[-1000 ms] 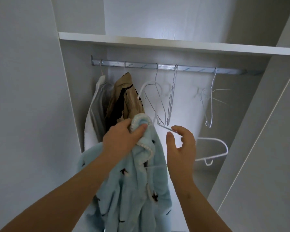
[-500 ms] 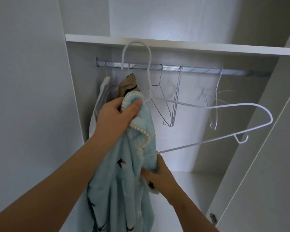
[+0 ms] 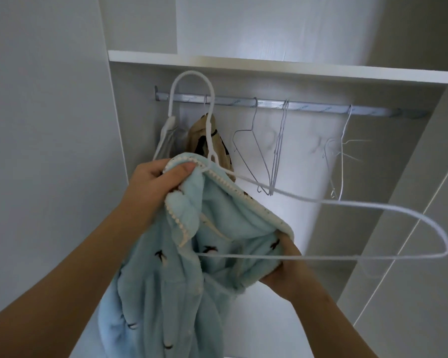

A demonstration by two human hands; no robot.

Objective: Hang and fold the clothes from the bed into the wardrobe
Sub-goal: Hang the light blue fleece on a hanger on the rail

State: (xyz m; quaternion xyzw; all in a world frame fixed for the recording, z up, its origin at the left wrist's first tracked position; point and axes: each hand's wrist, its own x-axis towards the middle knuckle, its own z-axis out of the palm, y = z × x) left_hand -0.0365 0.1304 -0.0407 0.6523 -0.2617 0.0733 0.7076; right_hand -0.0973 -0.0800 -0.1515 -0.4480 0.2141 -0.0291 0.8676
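Fitting robe [image 3: 166, 293] onto hanger [image 3: 192, 72], below rail [image 3: 311, 107]. Collar [image 3: 182, 160] pinched in left grip [image 3: 155, 182], fabric bunched in right grip [image 3: 282, 267]. Next, likely: shoulder over hanger arm, then hook onto rail.

Seen from a head-worn camera: the person's left forearm [image 3: 70, 285] and right forearm [image 3: 329, 319], bare from wrist to frame edge, with bare hands, left hand [image 3: 155, 179] and right hand [image 3: 282, 267]; left thumbnail [image 3: 189, 167] short, plain.
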